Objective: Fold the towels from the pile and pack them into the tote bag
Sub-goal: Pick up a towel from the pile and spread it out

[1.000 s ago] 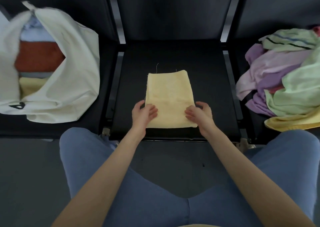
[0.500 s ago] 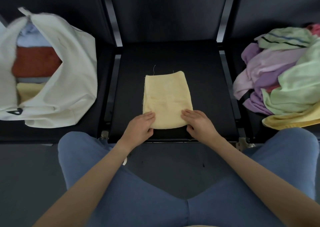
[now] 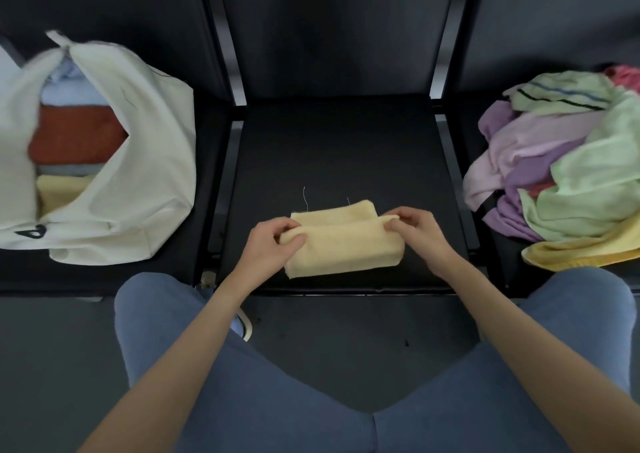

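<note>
A pale yellow towel lies on the middle black seat, its near half doubled over toward the far edge. My left hand pinches the folded flap's left corner. My right hand pinches its right corner. A white tote bag stands open on the left seat, holding folded towels in light blue, rust orange and yellow. The pile of unfolded towels in lilac, green, pink and yellow sits on the right seat.
Dark seat backs rise behind all three seats, split by metal bars. My knees in blue jeans fill the bottom of the view, over a dark floor.
Both hands took hold of the towel's near corners and lifted the near edge forward over the towel, folding it to about half its length.
</note>
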### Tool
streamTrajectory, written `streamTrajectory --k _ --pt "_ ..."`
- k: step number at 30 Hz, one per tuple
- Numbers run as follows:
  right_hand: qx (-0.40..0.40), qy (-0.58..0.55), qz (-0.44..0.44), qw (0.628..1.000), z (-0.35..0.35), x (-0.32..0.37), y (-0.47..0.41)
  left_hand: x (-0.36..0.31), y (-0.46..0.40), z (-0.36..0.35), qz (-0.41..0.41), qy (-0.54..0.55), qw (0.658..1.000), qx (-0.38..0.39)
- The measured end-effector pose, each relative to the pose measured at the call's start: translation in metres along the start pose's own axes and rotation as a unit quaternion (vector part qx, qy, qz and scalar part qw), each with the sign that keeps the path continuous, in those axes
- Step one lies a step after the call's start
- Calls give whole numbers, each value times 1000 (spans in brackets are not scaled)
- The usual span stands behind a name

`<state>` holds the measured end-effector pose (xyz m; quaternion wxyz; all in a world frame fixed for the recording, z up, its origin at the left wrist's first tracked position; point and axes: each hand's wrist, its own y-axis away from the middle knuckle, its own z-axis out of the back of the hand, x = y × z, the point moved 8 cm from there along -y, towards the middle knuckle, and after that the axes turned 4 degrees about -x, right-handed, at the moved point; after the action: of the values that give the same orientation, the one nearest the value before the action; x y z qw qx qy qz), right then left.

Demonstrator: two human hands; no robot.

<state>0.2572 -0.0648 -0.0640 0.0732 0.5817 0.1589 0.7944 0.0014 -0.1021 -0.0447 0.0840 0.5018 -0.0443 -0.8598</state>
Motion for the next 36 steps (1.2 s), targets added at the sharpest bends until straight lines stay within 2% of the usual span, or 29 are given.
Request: streamTrajectory --k 3,6,10,12,17,21,23,25,27,29,31,34,36 --pt "-35 -58 -52 996 -3 -9 -17 16 -14 1 88 70 992 -55" --pt "-57 -50 -72 995 -9 -14 -28 27 -25 -7 151 131 977 -73" --pt "-90 5 -45 995 -15 -21 -33 37 -29 -15 166 191 965 -73" --pt "-117 40 -21 992 -14 -24 -34 44 -27 -19 157 165 971 -73" --pt "-158 149 17 976 -22 -26 -36 69 -19 -18 175 -12 975 -135" --pt "-188 285 -23 940 -30 -29 -35 71 -18 -28 202 -118 967 -102" --pt "-187 322 -31 928 -36 -27 -33 68 -20 -32 203 -134 965 -95" --pt "-185 325 -26 927 -43 -19 -33 62 -20 -31 196 -89 972 -94" --pt "-163 275 -18 947 -58 -6 -32 53 -17 -18 177 -30 978 -108" --pt "-124 161 -16 979 -79 9 -31 42 -10 12 156 15 978 -136" --pt "-83 67 -18 994 -107 28 -30 34 -4 54 135 38 975 -172" --pt "-7 -43 -57 997 -154 60 -24 33 6 130 131 70 966 -211" --pt "82 -98 -103 986 -191 84 -15 41 12 181 146 89 959 -228"
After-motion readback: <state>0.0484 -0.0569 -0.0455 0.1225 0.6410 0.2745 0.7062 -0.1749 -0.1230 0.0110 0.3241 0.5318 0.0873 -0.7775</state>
